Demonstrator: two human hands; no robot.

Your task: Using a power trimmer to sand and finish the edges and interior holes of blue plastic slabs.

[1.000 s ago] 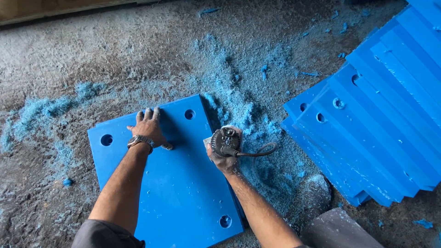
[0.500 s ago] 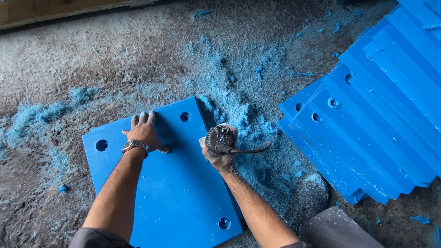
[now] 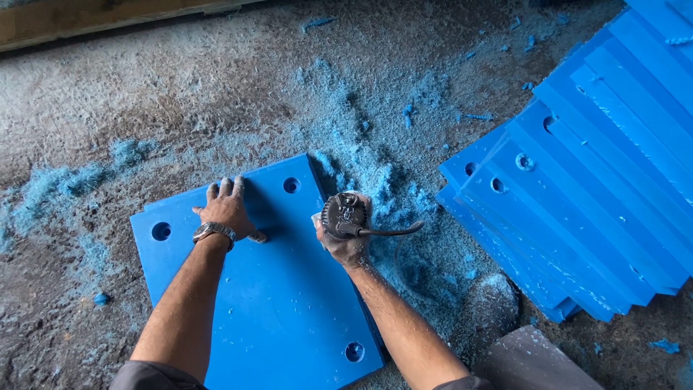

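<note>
At the far left of the concrete floor lay a drift of blue shavings, and just right of it sat the blue plastic plate I was working on, flat on the floor with a round hole near each visible corner. My left hand lay on the plate's upper part, between the two holes along its far edge, palm down, fingers spread and flat, gripping nothing, only pressing. That, I judged, was the right way to hold it: weight straight down so the plate could not skate on the loose shavings, and the hand well clear of the edge being worked. My right hand was clenched round a small dark power tool at the plate's right edge, near its far right corner, with the cord trailing off to the right over the heaped swarf. I could not tell how the cutter met the edge, for the tool body hid it. To do the pass well, I thought the tool should ride level against the edge, move steadily, and keep the cord behind it. Further right, well apart, lay the stack of blue plates, fanned and overlapping, and near the bottom edge a grey slab.
</note>
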